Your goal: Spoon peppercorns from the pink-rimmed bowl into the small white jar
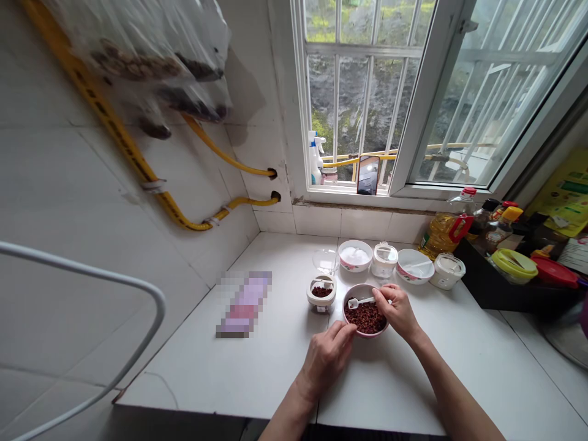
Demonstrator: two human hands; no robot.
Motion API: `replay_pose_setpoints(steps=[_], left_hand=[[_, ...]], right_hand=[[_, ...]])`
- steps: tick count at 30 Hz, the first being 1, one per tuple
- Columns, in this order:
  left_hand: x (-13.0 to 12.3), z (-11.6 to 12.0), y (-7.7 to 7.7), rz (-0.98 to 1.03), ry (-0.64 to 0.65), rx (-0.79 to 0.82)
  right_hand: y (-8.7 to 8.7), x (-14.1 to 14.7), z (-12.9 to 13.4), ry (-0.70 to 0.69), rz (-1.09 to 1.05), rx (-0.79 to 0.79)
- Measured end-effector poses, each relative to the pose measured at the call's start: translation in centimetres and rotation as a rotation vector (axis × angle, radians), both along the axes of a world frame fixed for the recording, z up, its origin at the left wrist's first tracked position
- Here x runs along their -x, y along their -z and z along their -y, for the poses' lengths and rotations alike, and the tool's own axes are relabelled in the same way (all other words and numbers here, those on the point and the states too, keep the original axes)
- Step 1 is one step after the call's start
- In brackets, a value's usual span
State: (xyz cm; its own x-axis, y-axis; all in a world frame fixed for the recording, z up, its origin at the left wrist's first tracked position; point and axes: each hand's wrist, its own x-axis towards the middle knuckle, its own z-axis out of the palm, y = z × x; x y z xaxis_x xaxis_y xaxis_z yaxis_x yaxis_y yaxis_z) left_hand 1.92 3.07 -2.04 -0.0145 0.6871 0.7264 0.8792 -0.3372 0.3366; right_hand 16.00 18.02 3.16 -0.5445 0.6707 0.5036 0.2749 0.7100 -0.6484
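Note:
A bowl with a pinkish outside [367, 335] sits on the white counter, filled with reddish-brown dried grains that look like Sichuan peppercorns [367, 320]. My right hand [399, 311] pinches the handle of a small white spoon [354, 303], whose scoop is over the grains. At the bowl's near left rim, my left hand [327, 356] is closed, thumb and fingers on the edge. Just left of the bowl stands a small seasoning jar [321, 301] holding similar grains. Its clear lid [326, 261] appears raised at the back.
Behind stand a bowl of white grains [355, 256], a lidded jar [384, 260], a bowl with a white spoon [414, 267] and another jar [449, 271]. An oil bottle [443, 233] and a black condiment rack [487, 275] are right. A blurred purple packet [245, 304] lies left.

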Motion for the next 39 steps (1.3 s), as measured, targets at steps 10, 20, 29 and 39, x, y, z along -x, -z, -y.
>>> replay_pose_setpoints(steps=[10, 20, 29, 39], left_hand=[[0.0, -0.1, 0.0, -0.003, 0.005, -0.026], [-0.1, 0.1, 0.1, 0.025, 0.012, -0.001], [-0.2, 0.0, -0.1, 0.012, 0.008, -0.005], [0.0, 0.1, -0.1, 0.008, 0.012, 0.008]], right_hand=[[-0.1, -0.1, 0.1, -0.010, -0.067, 0.262], [-1.5, 1.4, 0.2, -0.042, -0.246, 0.439], [-3.4, 5.8, 2.8, -0.095, -0.003, -0.473], [-4.8, 1.3, -0.4, -0.011, 0.224, -0.555]])
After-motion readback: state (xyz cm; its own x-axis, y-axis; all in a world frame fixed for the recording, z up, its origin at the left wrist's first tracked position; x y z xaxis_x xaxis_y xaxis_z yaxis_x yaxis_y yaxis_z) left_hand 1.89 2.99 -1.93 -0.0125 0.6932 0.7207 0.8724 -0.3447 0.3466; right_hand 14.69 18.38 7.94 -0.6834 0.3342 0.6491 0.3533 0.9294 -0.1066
